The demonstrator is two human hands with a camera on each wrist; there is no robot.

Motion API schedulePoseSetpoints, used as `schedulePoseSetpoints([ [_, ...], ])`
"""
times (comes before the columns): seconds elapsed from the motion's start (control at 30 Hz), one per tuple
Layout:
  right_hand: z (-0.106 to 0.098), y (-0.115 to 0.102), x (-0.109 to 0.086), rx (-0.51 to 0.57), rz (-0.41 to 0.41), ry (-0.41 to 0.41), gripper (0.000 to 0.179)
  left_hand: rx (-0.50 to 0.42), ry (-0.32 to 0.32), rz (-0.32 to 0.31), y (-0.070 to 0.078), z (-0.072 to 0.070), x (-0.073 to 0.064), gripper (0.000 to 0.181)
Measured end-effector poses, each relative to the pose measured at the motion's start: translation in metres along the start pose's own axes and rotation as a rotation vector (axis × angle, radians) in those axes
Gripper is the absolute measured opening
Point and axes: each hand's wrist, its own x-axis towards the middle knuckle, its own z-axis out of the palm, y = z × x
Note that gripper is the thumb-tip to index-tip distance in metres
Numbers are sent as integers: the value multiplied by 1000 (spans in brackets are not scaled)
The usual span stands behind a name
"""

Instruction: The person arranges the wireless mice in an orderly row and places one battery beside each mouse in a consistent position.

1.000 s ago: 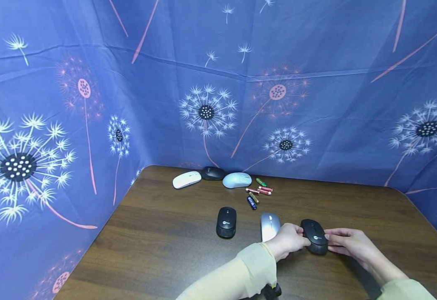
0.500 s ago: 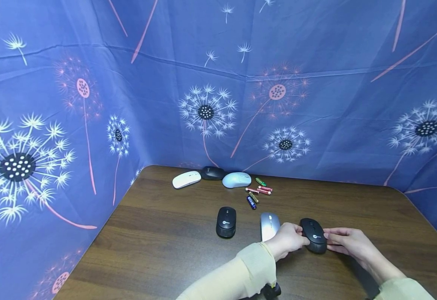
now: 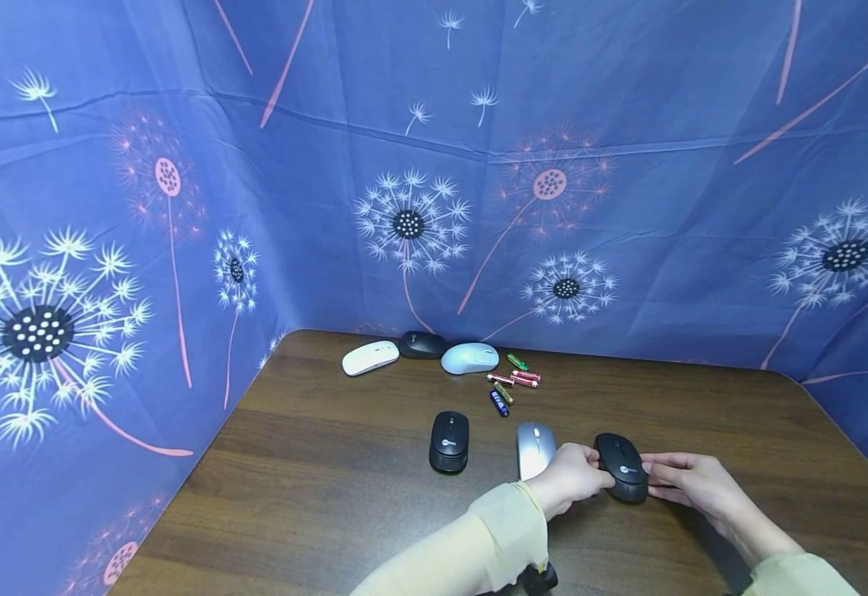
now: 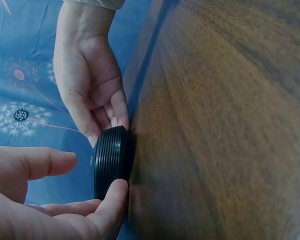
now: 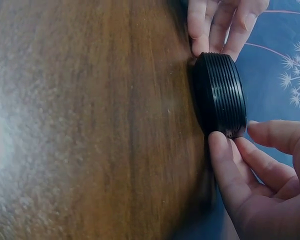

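A black computer mouse (image 3: 622, 468) with a small pale logo lies at the right of the wooden table. My left hand (image 3: 569, 478) touches its left side with the fingertips. In the left wrist view the left thumb stands apart from the ribbed rear (image 4: 111, 157) of this mouse. From the other side, my right hand (image 3: 697, 484) rests its fingertips against the right edge; its thumb (image 5: 270, 131) is right at the upper rim. Close to the left hand lies a silver mouse (image 3: 535, 447), partly covered by that hand. A second black mouse (image 3: 449, 441) lies further left.
Along the back edge are a white mouse (image 3: 371, 358), a dark mouse (image 3: 423, 344) and a pale blue mouse (image 3: 470, 358). Several small batteries (image 3: 504, 392) lie right of them. A blue dandelion-print cloth (image 3: 314, 207) hangs behind. A black object (image 3: 539, 579) shows under the left sleeve.
The black mouse between the hands has shifted very slightly left and away from me, the right hand along with it. The other things stay put.
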Motion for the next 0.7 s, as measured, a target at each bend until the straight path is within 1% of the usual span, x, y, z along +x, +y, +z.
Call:
schedulePoseSetpoints([
  [0.1,0,-3,-2,-17,-12,-18,43,5,-16,-1,0,-2,-1,37],
  [0.13,0,-4,-2,-22,-11,-12,43,4,-22,2,0,-2,-1,38],
  [0.27,0,-10,-4,-87,-24,34,42,11,-36,12,3,-6,-2,38],
  [0.47,2,-24,-7,-209,-37,105,44,55,-60,40,8,-16,-3,38],
  [0.57,6,-32,-9,-283,-71,129,43,54,-96,59,11,-24,-5,39],
  [0.63,11,-38,-10,-316,-101,137,41,47,-120,77,14,-31,-7,39],
  [0.7,17,-43,-11,-327,-126,135,39,35,-140,95,17,-40,-9,39],
])
